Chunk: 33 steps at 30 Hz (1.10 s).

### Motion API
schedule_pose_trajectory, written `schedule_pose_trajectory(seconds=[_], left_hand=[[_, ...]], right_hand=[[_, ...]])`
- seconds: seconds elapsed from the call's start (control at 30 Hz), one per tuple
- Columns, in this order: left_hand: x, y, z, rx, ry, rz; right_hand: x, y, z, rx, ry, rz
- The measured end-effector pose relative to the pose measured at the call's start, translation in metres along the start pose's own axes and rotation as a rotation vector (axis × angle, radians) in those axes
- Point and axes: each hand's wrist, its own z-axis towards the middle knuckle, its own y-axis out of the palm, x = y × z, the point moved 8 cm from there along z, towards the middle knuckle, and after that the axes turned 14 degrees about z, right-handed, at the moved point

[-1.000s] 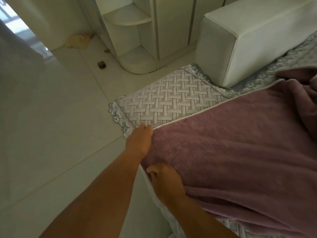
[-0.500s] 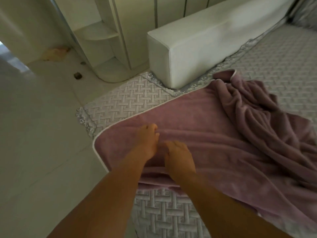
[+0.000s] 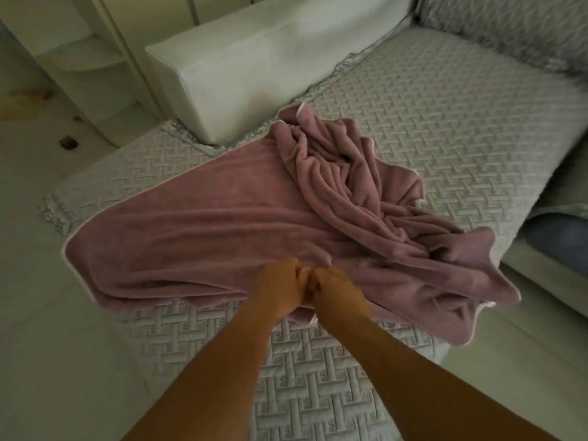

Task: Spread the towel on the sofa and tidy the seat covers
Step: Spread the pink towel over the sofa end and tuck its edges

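Note:
A mauve towel (image 3: pixel 203 237) with a pale hem lies on the sofa's quilted grey seat cover (image 3: pixel 429 116). Its left part is fairly flat; its right part is bunched in thick folds (image 3: pixel 356 186). My left hand (image 3: pixel 280 288) and my right hand (image 3: pixel 337 294) sit side by side, knuckles touching, at the towel's near edge. Both are closed on that edge of the cloth. The near edge lies slightly folded under. The seat cover hangs down the sofa front below my forearms.
The sofa's white armrest (image 3: pixel 254 65) runs along the far left of the seat. A grey back cushion (image 3: pixel 509 30) lies at the far right. White tiled floor (image 3: pixel 41 313) is to the left, with a white corner shelf unit (image 3: pixel 92 65) behind. A blue object (image 3: pixel 556 243) shows at the right edge.
The view has swung right and back, showing more of the seat. My hands moved from the towel's left corner to the middle of its near edge and came together, closing on it.

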Motion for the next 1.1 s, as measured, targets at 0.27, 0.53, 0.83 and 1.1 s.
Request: schedule_pose_trajectory(seconds=[0.27, 0.53, 0.83, 1.1], left_hand=[[0.026, 0.037, -0.036, -0.139, 0.236, 0.163], [0.015, 0.029, -0.029, 0.111, 0.137, 0.06], [0.011, 0.013, -0.035, -0.074, 0.052, -0.364], [-0.012, -0.001, -0.063, -0.15, 0.032, -0.231]], right_hand=[[0.033, 0.015, -0.035, 0.02, 0.025, -0.049], [0.042, 0.011, -0.036, 0.218, 0.013, -0.095], [0.015, 0.004, -0.044, 0.319, -0.099, 0.126], [0.012, 0.004, -0.066, 0.263, -0.05, 0.099]])
